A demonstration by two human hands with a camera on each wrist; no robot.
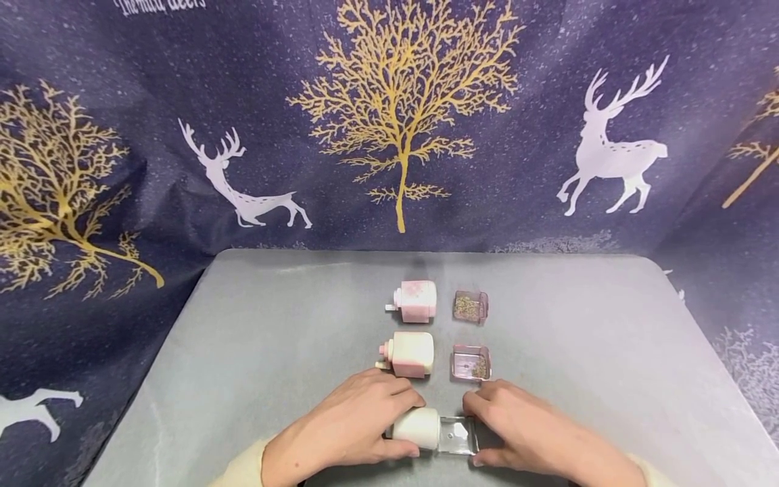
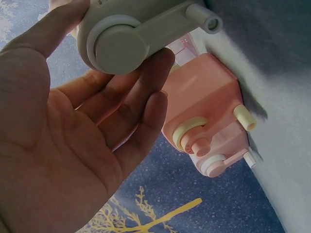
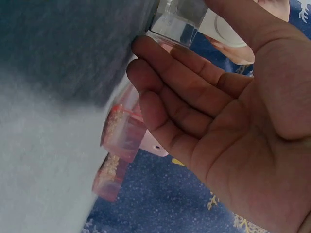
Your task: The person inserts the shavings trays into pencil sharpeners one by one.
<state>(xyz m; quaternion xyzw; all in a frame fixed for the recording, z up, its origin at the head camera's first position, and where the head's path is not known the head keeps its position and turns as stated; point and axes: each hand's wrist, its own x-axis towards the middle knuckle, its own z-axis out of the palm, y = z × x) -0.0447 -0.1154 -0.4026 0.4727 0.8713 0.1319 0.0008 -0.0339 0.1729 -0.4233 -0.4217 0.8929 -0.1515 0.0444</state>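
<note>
In front of the person lies a white crank pencil sharpener (image 1: 416, 428); its grey-looking round hub and crank handle (image 2: 167, 30) show in the left wrist view. My left hand (image 1: 359, 423) grips its body from the left, thumb at the near side and fingers at the far side. A clear shavings drawer (image 1: 456, 435) sits against the sharpener's right end. Around the drawer's right end, my right hand (image 1: 523, 426) pinches with thumb and fingers. In the right wrist view the clear drawer (image 3: 179, 24) shows between thumb and fingertips, partly cut off by the frame.
Beyond the hands lie a cream-and-pink sharpener (image 1: 412, 354) and a pink sharpener (image 1: 417, 301), cranks leftward. Right of them stand two pink see-through drawers, the nearer (image 1: 464, 365) and the farther (image 1: 481, 308), with shavings inside. A patterned cloth (image 1: 426, 237) hangs behind the grey table (image 1: 274, 318).
</note>
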